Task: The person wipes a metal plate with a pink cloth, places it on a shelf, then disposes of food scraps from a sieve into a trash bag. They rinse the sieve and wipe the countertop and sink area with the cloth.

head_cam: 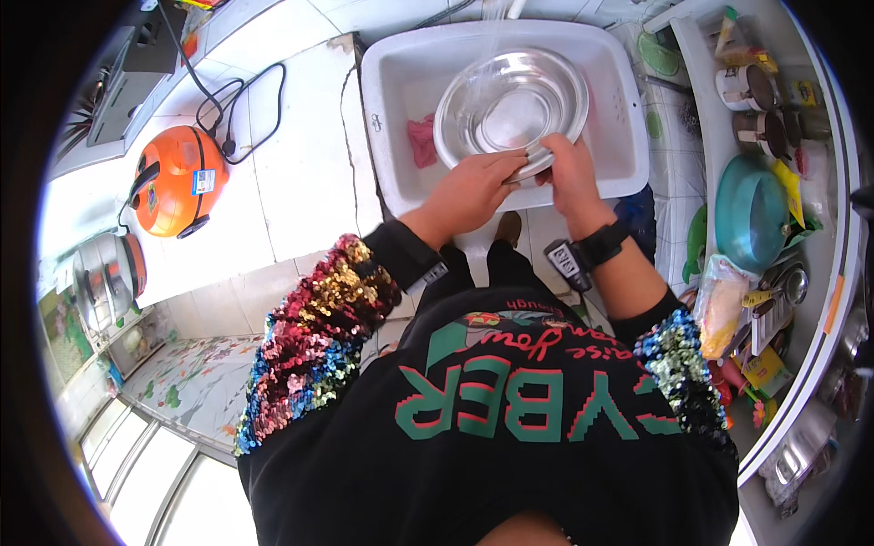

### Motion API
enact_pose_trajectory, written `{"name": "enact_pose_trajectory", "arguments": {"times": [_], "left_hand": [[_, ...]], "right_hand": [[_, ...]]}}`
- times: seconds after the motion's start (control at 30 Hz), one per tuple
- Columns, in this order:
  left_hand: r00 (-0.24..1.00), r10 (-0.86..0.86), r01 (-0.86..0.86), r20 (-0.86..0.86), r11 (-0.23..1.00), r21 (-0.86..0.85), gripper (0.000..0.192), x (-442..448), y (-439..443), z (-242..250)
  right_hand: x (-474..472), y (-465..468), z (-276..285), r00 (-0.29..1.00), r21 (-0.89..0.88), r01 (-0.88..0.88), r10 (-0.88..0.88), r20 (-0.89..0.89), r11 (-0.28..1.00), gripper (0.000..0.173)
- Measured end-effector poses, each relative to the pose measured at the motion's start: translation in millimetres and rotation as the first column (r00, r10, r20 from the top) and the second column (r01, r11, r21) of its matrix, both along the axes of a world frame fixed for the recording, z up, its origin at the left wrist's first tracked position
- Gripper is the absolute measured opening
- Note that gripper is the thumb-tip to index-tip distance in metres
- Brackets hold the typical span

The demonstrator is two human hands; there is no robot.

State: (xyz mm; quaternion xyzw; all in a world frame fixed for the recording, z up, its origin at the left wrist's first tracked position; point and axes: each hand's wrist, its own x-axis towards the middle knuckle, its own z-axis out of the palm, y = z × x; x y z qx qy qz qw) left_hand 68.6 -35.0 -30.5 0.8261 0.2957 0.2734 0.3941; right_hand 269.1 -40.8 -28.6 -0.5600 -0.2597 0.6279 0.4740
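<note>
A shiny stainless steel basin [522, 116] is tilted over the white sink [618, 147], with a stream of water [488, 41] falling into it from above. My right hand [572, 170] grips the near rim, thumb on the inside and fingers beneath. Close beside it, my left hand [474, 191] holds the same rim with its fingers over the edge. A crumpled pink cloth [423, 141] lies in the sink, left of the basin. The underside of the basin and part of the sink floor are hidden.
Left on the tiled counter [300, 130] stands an orange electric appliance [179, 181] with a handle; a black cord [280, 112] loops behind it. A grey and orange appliance [109, 273] stands farther left. Right-hand shelves hold a teal bowl [751, 211], mugs [744, 89] and utensils [792, 283].
</note>
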Motion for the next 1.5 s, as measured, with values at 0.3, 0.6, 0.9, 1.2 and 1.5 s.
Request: {"name": "enact_pose_trajectory", "arguments": {"times": [0.3, 0.6, 0.9, 1.2, 1.5], "left_hand": [[0.979, -0.074, 0.057, -0.188, 0.994, -0.096, 0.047, 2.4, 73.7, -32.1], [0.873, -0.422, 0.279, -0.245, 0.844, -0.459, 0.056, -17.0, 45.4, -18.1], [0.972, -0.231, 0.234, 0.038, 0.963, -0.133, 0.060, 34.6, 31.7, -4.1], [0.952, 0.059, -0.004, -0.299, 0.983, 0.182, 0.029, -21.7, 30.2, 19.5], [0.990, 0.019, 0.002, -0.137, 0.989, 0.147, 0.016, -48.0, 28.1, 18.4]], "right_hand": [[-1.0, -10.4, 3.0, 0.980, -0.039, -0.117, 0.122, 0.158, 0.992, 0.045], [20.7, -3.2, 7.0, 0.982, -0.048, -0.051, 0.059, 0.181, 0.998, 0.047], [2.8, 3.4, 11.2, 0.996, -0.061, 0.023, -0.017, 0.086, 0.998, 0.050], [34.1, 12.5, 16.8, 0.988, -0.186, -0.061, 0.032, -0.154, 0.981, 0.039], [55.2, 14.2, 38.3, 0.992, -0.349, -0.124, 0.109, -0.064, 0.929, 0.046]]}}
